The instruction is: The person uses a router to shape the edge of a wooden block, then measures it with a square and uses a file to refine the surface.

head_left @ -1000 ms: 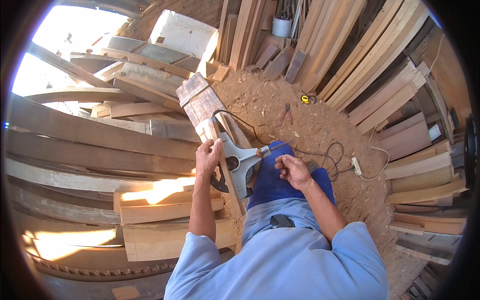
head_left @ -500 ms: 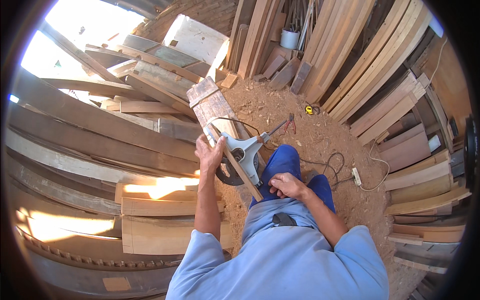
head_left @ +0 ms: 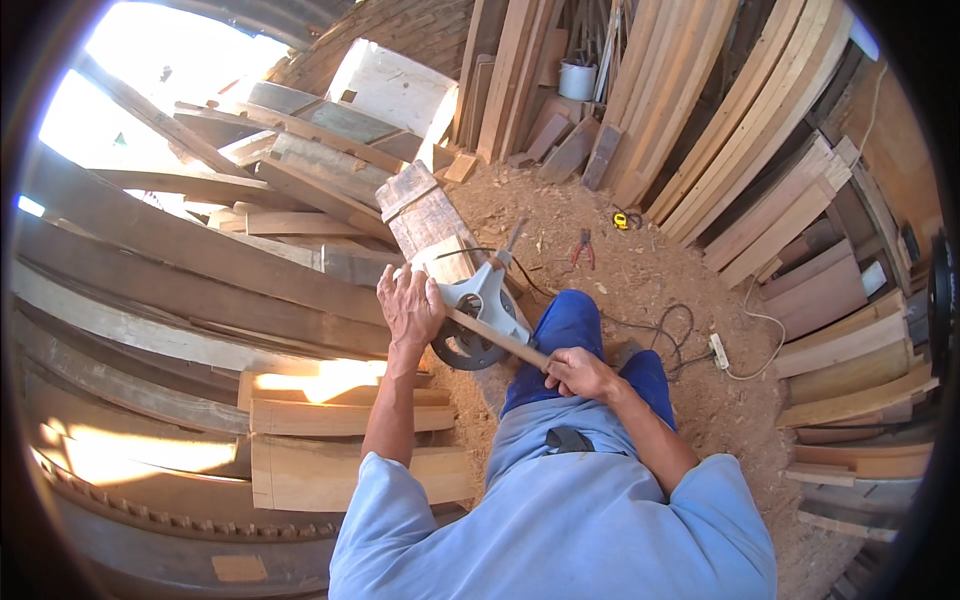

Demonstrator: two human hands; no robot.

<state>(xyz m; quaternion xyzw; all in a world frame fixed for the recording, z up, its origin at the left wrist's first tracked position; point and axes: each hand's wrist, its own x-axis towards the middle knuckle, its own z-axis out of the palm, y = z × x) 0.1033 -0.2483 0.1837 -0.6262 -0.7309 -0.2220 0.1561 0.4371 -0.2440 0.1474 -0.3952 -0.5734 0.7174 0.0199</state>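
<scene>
A narrow wooden strip (head_left: 497, 341) slants across in front of me, over a grey metal frame (head_left: 482, 290) with several arms. My left hand (head_left: 410, 308) grips the strip's upper left end, its fingers bent over the wood. At the lower right end, above my thigh, my right hand (head_left: 577, 372) has its fingers closed round the strip. Below the frame shows a dark round wheel-like part (head_left: 462, 347), partly covered by the strip. The frame rests on or against a worn wooden plank (head_left: 420, 208); the exact contact is hidden.
Pliers with red handles (head_left: 583, 252) and a yellow tape measure (head_left: 626, 220) lie on the sawdust-covered floor. A dark cable runs to a white power strip (head_left: 718, 352) at my right. Stacked boards (head_left: 200, 280) fill the left; upright planks (head_left: 660, 100) and a white bucket (head_left: 577, 80) stand ahead.
The strip has turned, its lower end swinging to the right. My right hand, earlier apart from it, now grips that end. My left hand has turned more palm-down over the other end.
</scene>
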